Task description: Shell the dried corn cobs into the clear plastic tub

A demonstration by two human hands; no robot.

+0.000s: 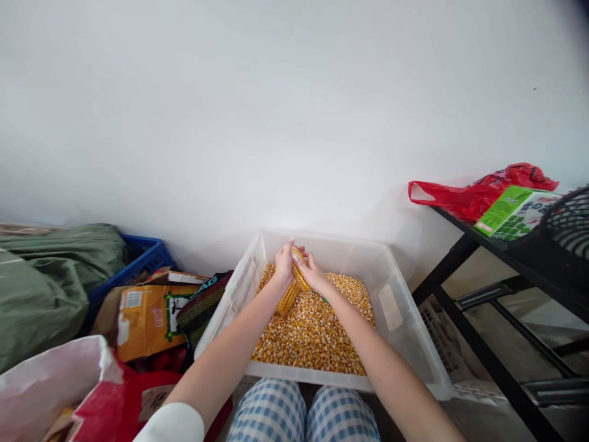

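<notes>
Above a translucent plastic bin, both my hands are closed round a yellow corn cob. My left hand wraps it from the left, and my right hand grips it from the right with the thumb on its upper part. A second corn cob slants down just below my left hand; whether that hand touches it I cannot tell. Loose corn kernels, yellow and whitish, cover the bottom of the bin under my hands. My fingers partly hide the held cob.
Left of the bin are an orange carton, a blue crate, a green cloth and a red-and-white bag. At the right stands a black-framed table bearing a red plastic bag and a green-and-white box. A white wall rises behind.
</notes>
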